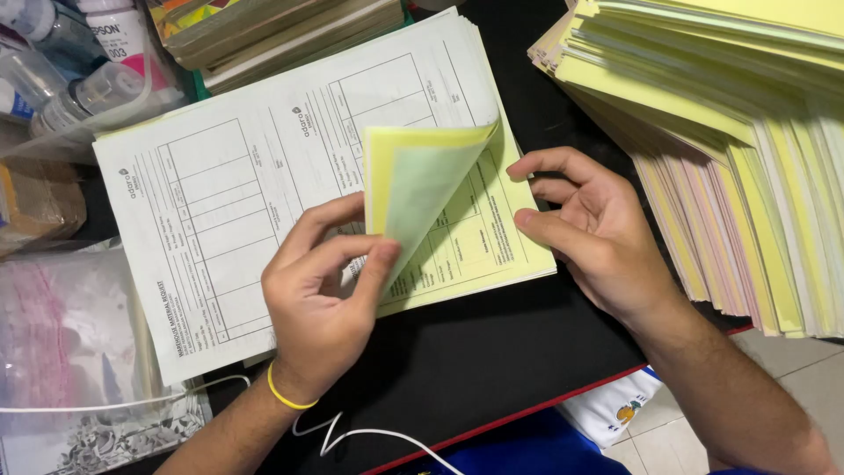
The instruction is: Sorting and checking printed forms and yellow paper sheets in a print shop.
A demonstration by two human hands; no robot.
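Near the worktop's (492, 369) front edge, the left hand (321, 299) pinches the lifted yellow and green sheets (422, 189) between thumb and fingers, curling them up off the stack of printed forms (229, 211). Just beside them, the right hand (589, 233) rests on the stack's right edge, fingers loosely curled, holding nothing. A tall pile of pastel paper (747, 149) fills the far right corner.

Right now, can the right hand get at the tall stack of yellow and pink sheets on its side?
Probably yes: the right hand is empty, and the tall stack lies just beside it, nothing between.
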